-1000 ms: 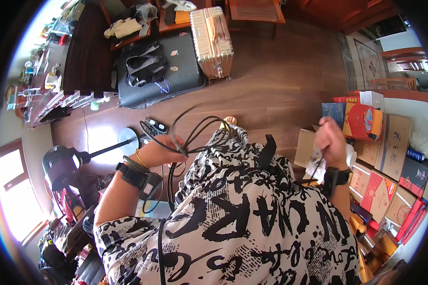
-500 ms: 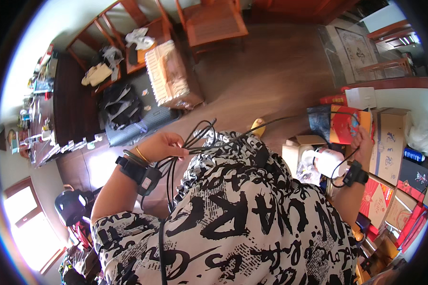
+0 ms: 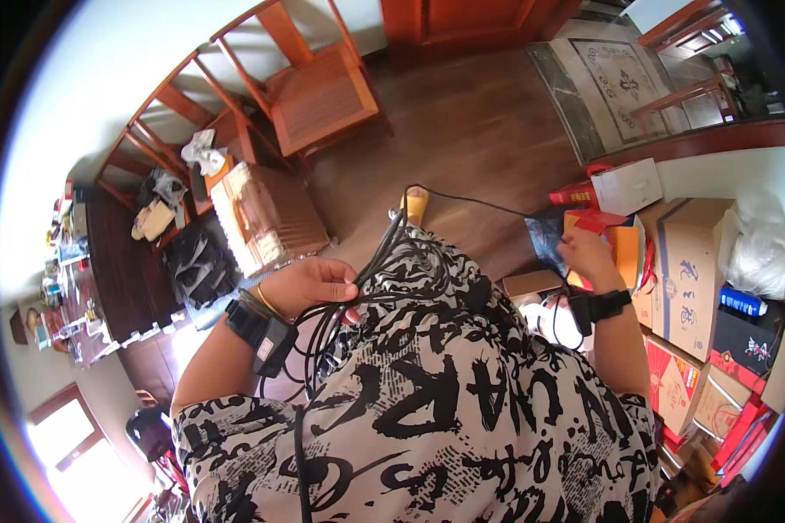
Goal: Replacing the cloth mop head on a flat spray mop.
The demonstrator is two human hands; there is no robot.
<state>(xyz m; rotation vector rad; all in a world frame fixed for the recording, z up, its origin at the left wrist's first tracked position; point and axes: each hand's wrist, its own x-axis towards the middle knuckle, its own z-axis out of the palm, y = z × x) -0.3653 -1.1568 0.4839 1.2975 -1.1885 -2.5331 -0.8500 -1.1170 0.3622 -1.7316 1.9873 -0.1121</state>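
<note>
My left hand [image 3: 314, 283] is closed around a bundle of black cables [image 3: 371, 279], coiled in loops in front of my black-and-white patterned shirt. One cable strand [image 3: 480, 202] runs from the bundle up and across to my right hand [image 3: 587, 253], which pinches its far end above a dark blue packet [image 3: 545, 240]. Both wrists wear black bands. A white round object [image 3: 567, 324] lies below my right wrist, partly hidden by my arm.
Cardboard boxes [image 3: 693, 270] and red packages [image 3: 741, 427] are stacked at the right. A beige ribbed suitcase [image 3: 266, 218] and a dark open case [image 3: 192, 261] lie on the wooden floor at the left. Wooden chairs [image 3: 314, 91] stand behind. A patterned rug [image 3: 619, 83] lies at the upper right.
The view has swung, so suitcase and chairs have shifted down and right in the picture. My right hand has dropped lower, drawing the cable strand out. My left hand still grips the bundle.
</note>
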